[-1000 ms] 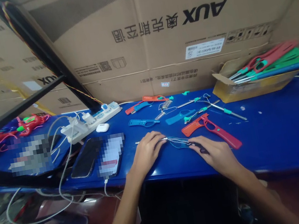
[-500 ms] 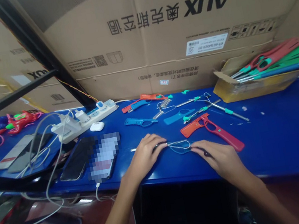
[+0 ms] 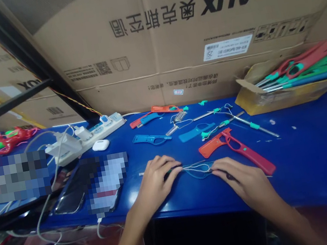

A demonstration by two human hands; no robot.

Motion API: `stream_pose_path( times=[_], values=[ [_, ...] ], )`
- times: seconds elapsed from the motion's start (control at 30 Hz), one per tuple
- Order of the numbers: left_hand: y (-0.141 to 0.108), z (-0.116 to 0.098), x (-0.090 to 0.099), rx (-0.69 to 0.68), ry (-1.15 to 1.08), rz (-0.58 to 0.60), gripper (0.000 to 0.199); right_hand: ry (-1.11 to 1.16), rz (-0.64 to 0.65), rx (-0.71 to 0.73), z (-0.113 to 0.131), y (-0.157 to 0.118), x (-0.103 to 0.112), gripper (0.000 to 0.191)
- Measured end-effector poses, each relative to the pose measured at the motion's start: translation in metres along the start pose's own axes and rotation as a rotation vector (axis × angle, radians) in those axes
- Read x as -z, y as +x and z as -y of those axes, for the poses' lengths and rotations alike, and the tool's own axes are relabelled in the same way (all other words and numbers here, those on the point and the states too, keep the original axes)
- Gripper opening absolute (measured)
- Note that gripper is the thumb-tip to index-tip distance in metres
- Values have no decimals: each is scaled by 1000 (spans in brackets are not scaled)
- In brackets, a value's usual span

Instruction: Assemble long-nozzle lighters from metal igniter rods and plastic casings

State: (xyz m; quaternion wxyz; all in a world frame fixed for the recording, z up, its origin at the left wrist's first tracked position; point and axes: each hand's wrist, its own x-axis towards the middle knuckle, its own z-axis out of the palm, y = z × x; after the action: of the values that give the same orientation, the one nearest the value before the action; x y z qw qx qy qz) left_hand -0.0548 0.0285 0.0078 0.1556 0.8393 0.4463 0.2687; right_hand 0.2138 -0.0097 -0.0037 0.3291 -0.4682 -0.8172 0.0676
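Though lower in view, wires (image 3: 202,165) still curved

The bare left hand (image 3: 158,181) and bare right hand (image 3: 243,177) pinch near centre, bare forearms (image 3: 128,233) slanting from below.

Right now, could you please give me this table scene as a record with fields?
Left hand: holds a thin metal rod, partly hidden
Right hand: holds a dark object, partly hidden
Between hands: white wires, see-through blue part
Beyond right hand: orange piece, red piece
Far right: cardboard box holding red, green and blue items
Left side: power strip, white case
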Motion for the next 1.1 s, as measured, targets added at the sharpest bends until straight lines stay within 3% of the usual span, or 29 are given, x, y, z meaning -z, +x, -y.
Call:
stream_pose_path(
  times=[0.23, 0.37, 0.7, 0.93, 1.1],
  values=[
    [0, -1, 0, -16, 13, 26, 23, 17, 31, -32, 1, -1, -2, 19],
    [-1, -1, -1, 14, 39, -24, 21, 39, 60, -60, 1, -3, -3, 19],
    [-7, -4, 5, 36, 56, -17, 15, -87, 61, 1, -3, -11, -4, 29],
    [-5, -2, 3, 10, -15, 16, 17, -20, 95, 12, -3, -8, -1, 34],
    [-3, -1, 0, -51, 50, 4, 18, -8, 108, 45, -5, -10, 1, 36]
  ],
)
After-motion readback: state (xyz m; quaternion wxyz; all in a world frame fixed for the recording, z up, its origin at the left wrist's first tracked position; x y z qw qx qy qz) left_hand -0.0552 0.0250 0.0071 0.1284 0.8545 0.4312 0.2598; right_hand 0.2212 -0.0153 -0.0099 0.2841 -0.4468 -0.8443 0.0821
